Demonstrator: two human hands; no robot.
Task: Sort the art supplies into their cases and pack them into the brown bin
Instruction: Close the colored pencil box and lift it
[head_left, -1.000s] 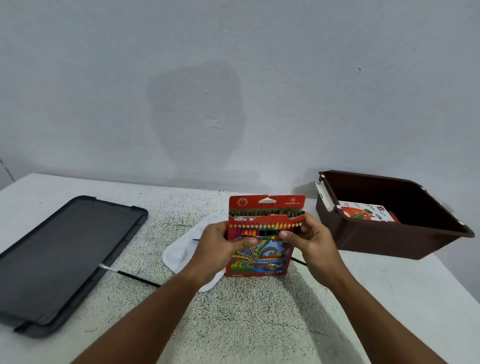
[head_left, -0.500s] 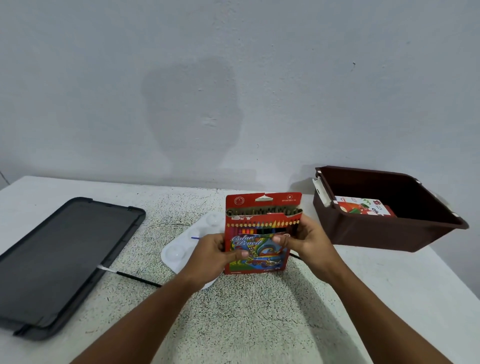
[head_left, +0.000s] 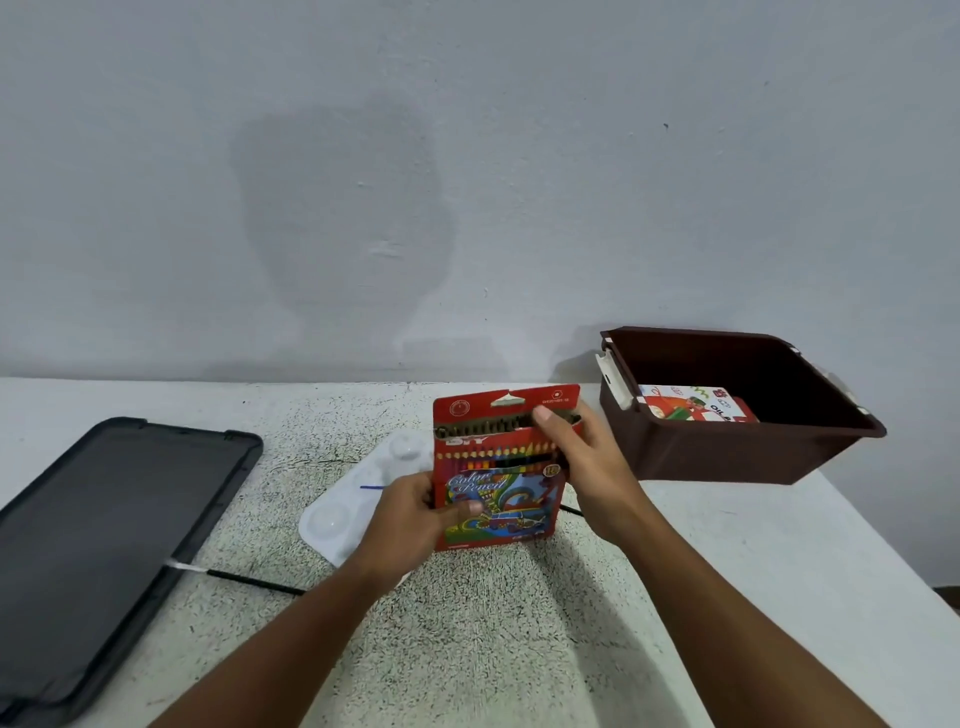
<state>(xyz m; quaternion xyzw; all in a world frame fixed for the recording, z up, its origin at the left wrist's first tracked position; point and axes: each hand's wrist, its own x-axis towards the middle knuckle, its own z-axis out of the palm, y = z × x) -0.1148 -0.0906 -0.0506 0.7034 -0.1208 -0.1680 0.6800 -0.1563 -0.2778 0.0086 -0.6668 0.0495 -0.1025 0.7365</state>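
A red colour-pencil box (head_left: 501, 467) stands upright above the table's middle, its top flap open and the pencil ends showing. My left hand (head_left: 415, 512) grips its lower left side, thumb across the front. My right hand (head_left: 587, 457) holds the right edge, with the thumb up on the pencil ends near the flap. The brown bin (head_left: 727, 447) sits at the right, open, with a red and white crayon box (head_left: 696, 402) lying inside. A white paint palette (head_left: 343, 512) lies flat behind the pencil box, partly hidden by my left hand.
A dark grey flat lid (head_left: 104, 525) lies at the left. A thin black paintbrush (head_left: 244, 579) lies on the speckled table, its white tip touching the lid's edge. A small blue stick (head_left: 371, 487) rests on the palette. The wall stands close behind.
My right hand slid up the box's right edge and its thumb now sits on the pencil ends. The left hand dropped lower on the left side. The box stayed in place.
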